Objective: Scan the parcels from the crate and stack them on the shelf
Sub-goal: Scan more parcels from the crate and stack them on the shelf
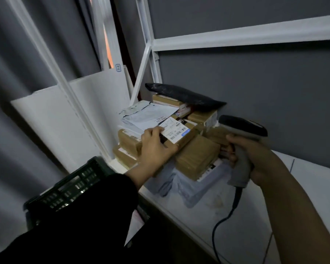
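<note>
Left hand [154,149] holds parcel [186,139] at stack [196,157], right hand [255,159] scanner [242,128] (bare shelf [303,187] rightward).

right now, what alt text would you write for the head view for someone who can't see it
A person's left hand holds a brown cardboard parcel with a white barcode label on a pile of parcels on a white shelf, while the right hand grips a grey handheld scanner. A black plastic crate sits lower left.

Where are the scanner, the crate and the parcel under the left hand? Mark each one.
scanner [244,125], head view, on the dark top of its head.
crate [74,181], head view, on its mesh side wall.
parcel [176,131], head view, on its white barcode label.
</note>
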